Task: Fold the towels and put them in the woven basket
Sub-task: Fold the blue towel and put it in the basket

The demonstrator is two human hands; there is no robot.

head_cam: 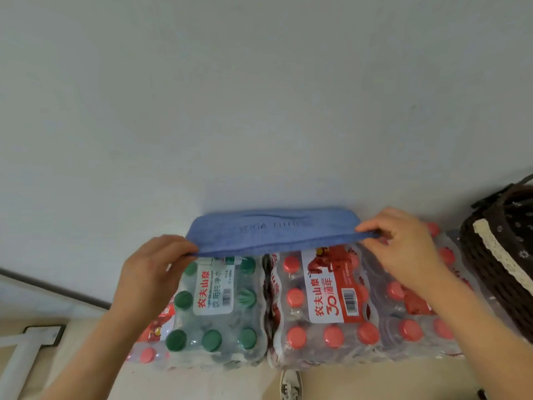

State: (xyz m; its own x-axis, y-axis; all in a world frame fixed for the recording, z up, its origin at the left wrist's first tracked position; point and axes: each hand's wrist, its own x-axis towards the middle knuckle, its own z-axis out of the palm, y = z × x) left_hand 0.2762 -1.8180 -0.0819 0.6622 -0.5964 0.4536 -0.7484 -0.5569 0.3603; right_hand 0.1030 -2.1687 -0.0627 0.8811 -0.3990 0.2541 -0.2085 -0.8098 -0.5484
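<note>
- Hands pinch a blue towel (274, 232) by its near edge, the left hand (153, 272) at the left corner and the right hand (401, 243) at the right corner, holding it spread above shrink-wrapped bottle packs.
- The green-capped pack (219, 310) sits beside the red-capped pack (326, 307), against a pale wall (259, 96).
- The dark woven basket (496, 255), with its lace trim, stands at the far right, beside the packs.
- A shoe (290, 385) shows at the bottom edge.
</note>
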